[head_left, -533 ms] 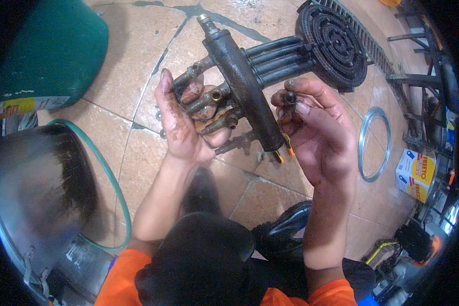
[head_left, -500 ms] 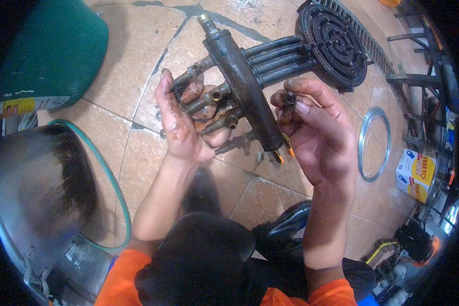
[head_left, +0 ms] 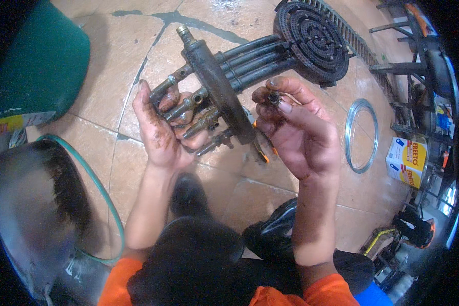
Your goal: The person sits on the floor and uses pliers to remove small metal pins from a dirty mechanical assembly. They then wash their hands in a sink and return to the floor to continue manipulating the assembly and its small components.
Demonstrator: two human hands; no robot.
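Observation:
A dirty cast-iron gas burner (head_left: 319,40) with concentric rings extends to the far right on several dark pipes. The pipes join a thick black manifold (head_left: 220,92) with a brass threaded end at its far tip. My left hand (head_left: 160,130) supports the manifold from the left, its fingers curled under and among the brass valves (head_left: 191,104). On the right, my right hand (head_left: 306,120) pinches a small dark round fitting (head_left: 274,97) between thumb and fingers. A tool with orange tips (head_left: 265,157) shows beside that palm; whether the hand holds it is unclear. Both hands are smeared with grime.
A green tub (head_left: 46,56) stands at the far left, above a large blackened metal pot (head_left: 30,188). A green hose (head_left: 104,191) curves beside the pot. Coiled wire (head_left: 362,135) and a yellow-white box (head_left: 408,159) lie right, near a metal rack (head_left: 398,69).
The burner and both hands appear farther left in the picture, as does the whole background. The small fitting in my right hand has turned, its round end showing more.

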